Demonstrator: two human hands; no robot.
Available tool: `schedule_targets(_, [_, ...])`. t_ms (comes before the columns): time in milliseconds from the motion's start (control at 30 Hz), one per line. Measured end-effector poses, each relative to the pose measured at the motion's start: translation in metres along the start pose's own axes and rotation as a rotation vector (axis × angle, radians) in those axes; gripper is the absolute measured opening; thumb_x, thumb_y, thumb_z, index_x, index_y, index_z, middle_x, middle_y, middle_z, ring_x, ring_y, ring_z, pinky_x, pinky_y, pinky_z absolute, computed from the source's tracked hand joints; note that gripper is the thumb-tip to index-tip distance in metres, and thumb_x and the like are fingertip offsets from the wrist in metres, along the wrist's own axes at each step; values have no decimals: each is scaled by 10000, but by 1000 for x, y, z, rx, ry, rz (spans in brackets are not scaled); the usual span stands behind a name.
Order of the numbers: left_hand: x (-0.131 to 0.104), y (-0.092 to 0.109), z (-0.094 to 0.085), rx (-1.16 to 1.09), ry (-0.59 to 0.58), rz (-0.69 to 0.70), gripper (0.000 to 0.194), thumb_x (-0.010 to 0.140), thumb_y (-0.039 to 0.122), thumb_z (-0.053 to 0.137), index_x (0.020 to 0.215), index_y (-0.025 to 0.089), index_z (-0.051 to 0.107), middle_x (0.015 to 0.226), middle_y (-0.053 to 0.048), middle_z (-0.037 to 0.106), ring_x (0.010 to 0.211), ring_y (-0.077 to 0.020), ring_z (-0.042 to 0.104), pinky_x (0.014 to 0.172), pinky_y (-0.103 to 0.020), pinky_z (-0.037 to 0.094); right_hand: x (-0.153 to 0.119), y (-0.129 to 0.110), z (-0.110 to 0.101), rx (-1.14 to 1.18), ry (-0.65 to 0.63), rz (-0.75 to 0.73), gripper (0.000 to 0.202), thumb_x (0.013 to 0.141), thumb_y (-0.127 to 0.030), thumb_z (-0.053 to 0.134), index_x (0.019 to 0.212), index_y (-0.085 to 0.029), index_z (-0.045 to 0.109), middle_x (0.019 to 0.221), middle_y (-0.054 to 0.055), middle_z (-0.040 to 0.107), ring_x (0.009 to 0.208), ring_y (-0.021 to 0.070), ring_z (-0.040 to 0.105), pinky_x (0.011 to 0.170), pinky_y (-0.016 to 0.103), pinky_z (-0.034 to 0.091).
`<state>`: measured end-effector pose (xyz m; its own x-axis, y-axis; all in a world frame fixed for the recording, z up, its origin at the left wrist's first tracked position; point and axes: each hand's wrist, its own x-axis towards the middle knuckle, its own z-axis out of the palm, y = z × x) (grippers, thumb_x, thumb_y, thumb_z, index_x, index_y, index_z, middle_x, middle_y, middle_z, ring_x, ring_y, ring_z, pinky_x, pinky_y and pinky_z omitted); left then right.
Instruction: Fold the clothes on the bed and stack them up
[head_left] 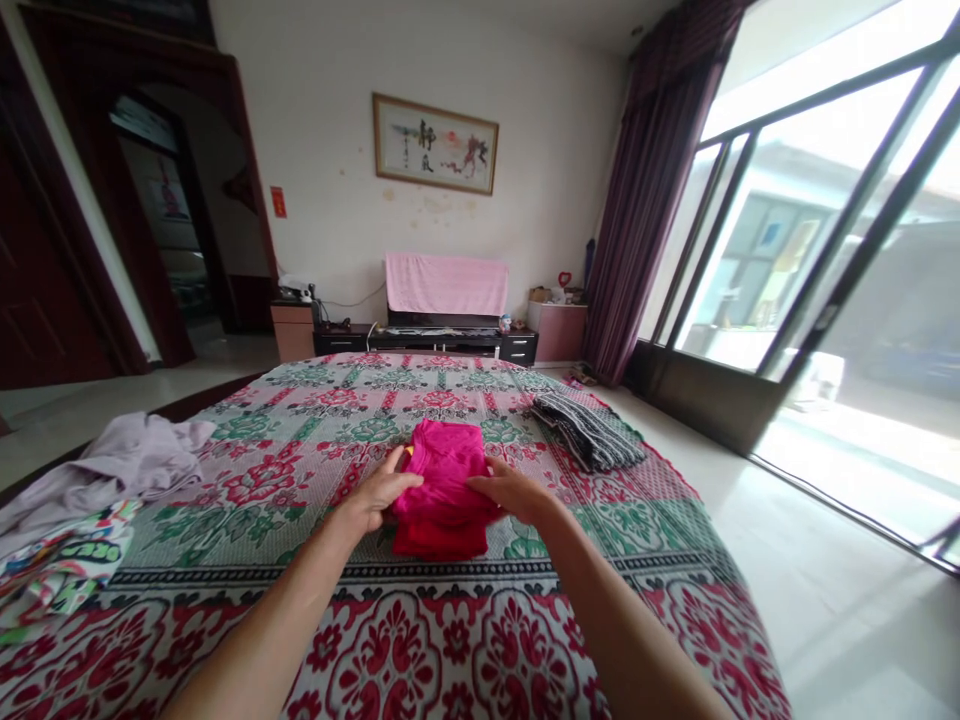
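A folded bright pink garment (448, 470) lies in the middle of the bed, with a red folded part (441, 540) showing at its near edge. I cannot tell whether the red part is a separate piece. My left hand (382, 490) grips the garment's left side, thumb on top and fingers around the edge. On the opposite side, my right hand (510, 488) holds it in the same way, its fingers partly hidden. A small yellow patch shows beside the left fingertips.
A folded black-and-white striped cloth (589, 432) lies to the right on the patterned bedspread (375, 640). At left are a crumpled greyish-lilac cloth (112, 465) and a colourful printed garment (67, 570). Beyond the bed stands a low cabinet (345, 343); glass doors (795, 250) are at right.
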<state>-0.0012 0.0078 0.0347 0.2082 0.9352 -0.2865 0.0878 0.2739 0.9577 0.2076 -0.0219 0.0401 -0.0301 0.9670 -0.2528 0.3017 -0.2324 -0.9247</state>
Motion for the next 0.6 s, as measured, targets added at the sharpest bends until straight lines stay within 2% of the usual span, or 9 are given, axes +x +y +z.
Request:
schedule_targets(67, [-4, 5, 5, -91, -21, -62, 964, 758, 226, 643, 1520, 308, 58, 976, -53, 710, 533, -107, 608, 539, -242, 501, -3, 1, -1, 173, -35, 20, 370, 790, -220, 592, 1147, -196, 494, 713, -23, 645, 506, 115, 585, 438, 227, 487])
schedule_targets(200, [-17, 14, 17, -56, -44, -60, 1059, 759, 286, 695, 1519, 340, -40, 980, -51, 703, 507, -111, 592, 500, -251, 493, -6, 2, -2, 453, -9, 55, 483, 775, -141, 589, 1230, -206, 438, 743, -18, 662, 569, 124, 633, 530, 244, 542])
schedule_targets(300, [-27, 17, 23, -58, -99, -33, 1131, 755, 299, 716, 1500, 378, -130, 1022, -57, 693, 519, -114, 597, 510, -272, 503, -8, 1, -6, 554, -3, 31, 613, 759, -120, 605, 1321, -213, 377, 769, -8, 682, 608, 134, 656, 602, 265, 564])
schedule_targets(367, [-32, 19, 24, -111, -131, 10, 1132, 758, 275, 713, 1493, 394, -140, 1035, -52, 687, 522, -105, 593, 516, -275, 511, -10, -3, -11, 556, -2, 2, 641, 762, -112, 601, 1349, -217, 366, 737, -21, 675, 572, 125, 641, 572, 248, 551])
schedule_targets(433, [-35, 25, 25, -167, -181, 39, 1047, 765, 231, 695, 1520, 369, -17, 1023, -56, 685, 536, -100, 596, 528, -274, 524, -14, -10, -18, 545, -20, -31, 598, 775, -96, 583, 1335, -211, 405, 666, -45, 643, 501, 101, 597, 518, 211, 518])
schedule_targets(500, [-40, 35, 27, -226, -223, 42, 875, 767, 184, 676, 1507, 292, 221, 1004, -70, 686, 585, -112, 620, 558, -281, 549, -20, -21, -27, 551, -47, -68, 477, 791, -84, 566, 1253, -178, 496, 617, -51, 612, 452, 76, 550, 480, 174, 480])
schedule_targets(600, [-51, 59, 35, -343, -193, 48, 609, 767, 138, 661, 1349, 183, 489, 997, -85, 685, 673, -134, 653, 605, -284, 578, -34, -42, -42, 566, -44, -142, 292, 807, -116, 582, 1098, -141, 589, 641, -26, 618, 455, 58, 532, 473, 152, 459])
